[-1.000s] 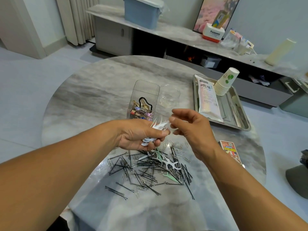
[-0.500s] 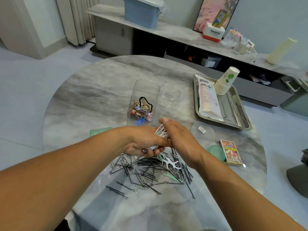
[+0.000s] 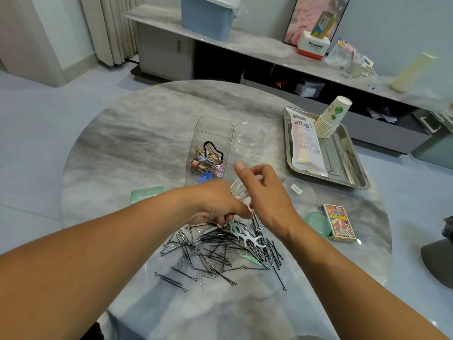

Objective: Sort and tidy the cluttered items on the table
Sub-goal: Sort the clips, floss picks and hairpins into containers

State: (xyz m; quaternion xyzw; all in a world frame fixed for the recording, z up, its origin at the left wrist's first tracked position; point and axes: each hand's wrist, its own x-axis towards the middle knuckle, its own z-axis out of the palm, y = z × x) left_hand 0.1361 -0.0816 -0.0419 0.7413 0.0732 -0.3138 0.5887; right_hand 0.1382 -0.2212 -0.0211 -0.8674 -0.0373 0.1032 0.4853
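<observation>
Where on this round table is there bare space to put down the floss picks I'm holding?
The far left of the grey marble table, beyond the pale green lid and left of the tall clear plastic container, is bare. So is the near edge below the pile of black hairpins. The right side is crowded around the steel tray.

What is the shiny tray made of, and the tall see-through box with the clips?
The tray looks like polished metal, probably steel: silvery, with mirror-like reflections. The tall box seems clear hard plastic: see-through, with fine ribbed walls, though glass can't be ruled out.
</observation>
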